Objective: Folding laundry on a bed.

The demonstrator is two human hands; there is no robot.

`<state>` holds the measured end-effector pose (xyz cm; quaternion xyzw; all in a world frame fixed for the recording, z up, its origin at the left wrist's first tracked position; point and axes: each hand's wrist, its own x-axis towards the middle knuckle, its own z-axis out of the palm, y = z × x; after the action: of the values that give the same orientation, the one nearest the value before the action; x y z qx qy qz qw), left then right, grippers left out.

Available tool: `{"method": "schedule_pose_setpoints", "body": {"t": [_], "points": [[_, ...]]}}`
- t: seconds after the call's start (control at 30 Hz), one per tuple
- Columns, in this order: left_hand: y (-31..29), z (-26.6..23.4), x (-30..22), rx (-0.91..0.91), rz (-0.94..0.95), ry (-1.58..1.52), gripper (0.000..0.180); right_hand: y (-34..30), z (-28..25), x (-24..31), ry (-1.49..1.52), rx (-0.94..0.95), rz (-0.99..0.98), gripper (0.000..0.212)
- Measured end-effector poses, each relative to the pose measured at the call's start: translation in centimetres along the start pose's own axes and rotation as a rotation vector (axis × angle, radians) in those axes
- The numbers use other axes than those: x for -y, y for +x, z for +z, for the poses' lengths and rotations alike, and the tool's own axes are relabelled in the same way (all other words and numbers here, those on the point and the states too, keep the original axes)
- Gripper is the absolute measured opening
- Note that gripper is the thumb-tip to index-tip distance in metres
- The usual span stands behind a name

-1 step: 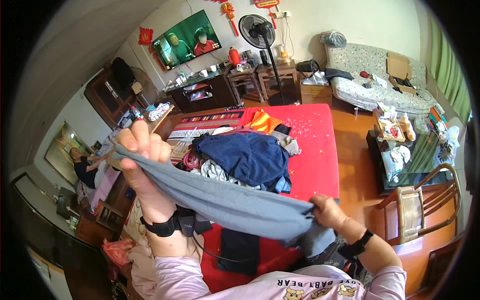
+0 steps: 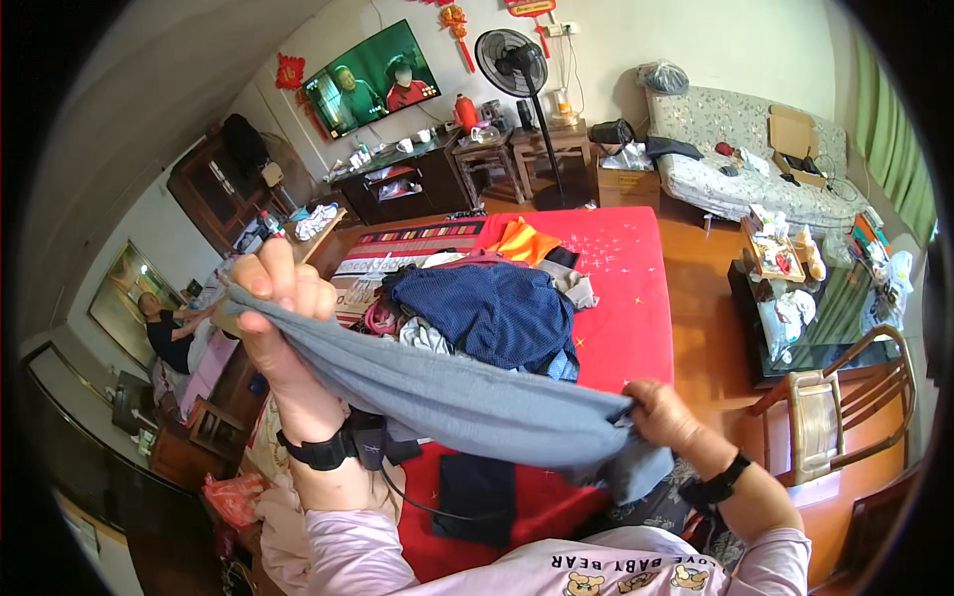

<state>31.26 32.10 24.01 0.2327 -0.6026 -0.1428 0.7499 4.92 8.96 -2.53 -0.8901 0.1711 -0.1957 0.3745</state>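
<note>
A grey-blue garment (image 2: 447, 390) is stretched slantwise between my hands, above the red-covered bed (image 2: 624, 298). Its exact kind does not show. My left hand (image 2: 283, 288), raised higher and farther left, pinches one end between thumb and fingers. Lower on the right, my right hand (image 2: 664, 415) is closed round the other end, and a loose part hangs below it. Beyond the cloth lies a heap of clothes with a dark blue patterned garment (image 2: 487, 308) on top and an orange piece (image 2: 527, 241) behind. A folded dark cloth (image 2: 475, 497) rests close to me.
A standing fan (image 2: 512, 65) and a low cabinet (image 2: 427, 184) stand past the bed. To the right are a wooden chair (image 2: 820, 427), a cluttered glass table (image 2: 835, 328) and a sofa (image 2: 696, 184). Another person (image 2: 164, 333) sits at far left. A red bag (image 2: 234, 499) lies at lower left.
My right hand has shifted slightly right and up, carrying its end of the grey-blue garment along. My left hand has hardly moved.
</note>
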Motion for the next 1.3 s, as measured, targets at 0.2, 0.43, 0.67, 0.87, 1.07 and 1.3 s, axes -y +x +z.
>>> {"method": "schedule_pose_setpoints", "body": {"t": [0.2,0.43,0.67,0.87,1.07,1.3], "points": [[0.7,-3.4,0.2,-0.140,0.045,0.090,0.028,2.9,-15.8,1.5,-0.275,-0.715,-0.076,0.020],[-0.3,-5.5,1.0,-0.347,0.026,0.390,0.030,0.9,-15.7,4.3,-1.246,-0.021,-0.125,0.010],[-0.6,-5.9,0.6,-0.496,-0.011,0.484,0.034,-3.1,-16.3,7.4,-0.510,-0.309,-0.204,0.016],[-0.5,-6.8,1.2,-0.707,-0.135,0.821,0.044,-3.4,-15.7,7.2,-0.036,-0.397,0.071,0.010],[0.4,-7.1,2.1,-0.570,-0.108,0.545,0.039,-4.5,-12.1,3.3,0.224,-0.368,0.099,0.011],[1.3,-7.2,2.5,-0.419,-0.217,0.530,0.039,-5.8,-10.4,3.0,0.152,-0.248,-0.046,0.025]]}}
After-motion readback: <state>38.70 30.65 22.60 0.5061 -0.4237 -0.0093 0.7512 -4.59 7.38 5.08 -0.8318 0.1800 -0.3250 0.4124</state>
